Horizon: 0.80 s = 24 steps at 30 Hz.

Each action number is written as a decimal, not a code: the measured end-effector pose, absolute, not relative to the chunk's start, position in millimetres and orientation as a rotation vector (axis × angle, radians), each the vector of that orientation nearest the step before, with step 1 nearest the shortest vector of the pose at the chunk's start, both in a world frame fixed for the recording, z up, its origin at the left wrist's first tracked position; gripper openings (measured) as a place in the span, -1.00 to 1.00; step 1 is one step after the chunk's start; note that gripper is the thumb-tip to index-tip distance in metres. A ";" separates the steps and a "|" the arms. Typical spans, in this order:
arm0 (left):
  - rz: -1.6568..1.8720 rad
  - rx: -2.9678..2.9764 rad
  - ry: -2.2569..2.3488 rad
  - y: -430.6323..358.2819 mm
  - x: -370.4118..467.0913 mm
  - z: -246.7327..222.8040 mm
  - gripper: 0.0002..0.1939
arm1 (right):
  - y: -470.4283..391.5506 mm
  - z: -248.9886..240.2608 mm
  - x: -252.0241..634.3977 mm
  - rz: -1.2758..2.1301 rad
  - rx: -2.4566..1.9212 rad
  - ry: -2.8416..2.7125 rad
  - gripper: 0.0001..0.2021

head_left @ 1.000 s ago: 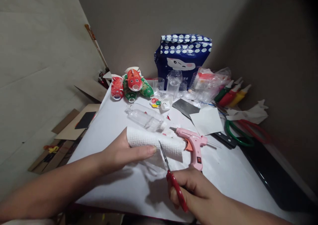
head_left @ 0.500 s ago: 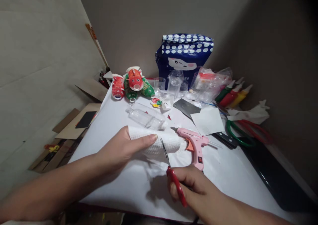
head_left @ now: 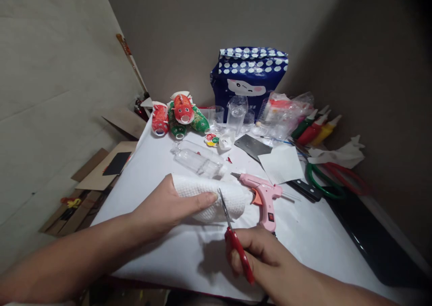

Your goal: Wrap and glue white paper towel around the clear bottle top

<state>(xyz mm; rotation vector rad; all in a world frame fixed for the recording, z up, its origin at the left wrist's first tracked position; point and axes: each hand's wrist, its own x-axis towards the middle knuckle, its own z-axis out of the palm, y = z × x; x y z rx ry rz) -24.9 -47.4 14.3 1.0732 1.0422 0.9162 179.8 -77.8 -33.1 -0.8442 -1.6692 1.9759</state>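
Observation:
My left hand (head_left: 175, 204) grips a white textured paper towel (head_left: 232, 193) above the table, its thumb pressed on top and the other fingers hidden beneath. In my right hand (head_left: 258, 252) is a pair of red-handled scissors (head_left: 240, 254), my fingers through the loops. The blades point up and away, lying against the paper towel just right of my left thumb; they look nearly closed. A pink glue gun (head_left: 266, 198) rests right of the towel. Clear plastic bottles (head_left: 199, 159) lie just behind it.
Red and green fish-like figures (head_left: 182, 112) stand at the back left. Behind are clear cups (head_left: 236, 114) and a blue bag (head_left: 251, 78). To the right lie white paper (head_left: 281, 164), green-handled scissors (head_left: 324, 182), paint bottles (head_left: 315, 128) and a black slab (head_left: 374, 243).
My left thumb has slid slightly right and down, closer to the scissor blades. The towel has tilted a little, and its lower edge shows more. My right hand has barely moved.

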 end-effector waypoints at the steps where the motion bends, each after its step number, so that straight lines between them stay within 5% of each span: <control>1: 0.910 1.071 1.044 -47.3 -25.0 15.0 -0.58 | -77.9 -33.5 179.9 1.976 -0.840 -1.671 -0.54; 24: 0.925 1.354 1.239 -52.0 -27.6 21.6 -0.61 | -78.5 -25.8 180.4 2.098 -0.768 -1.584 -0.45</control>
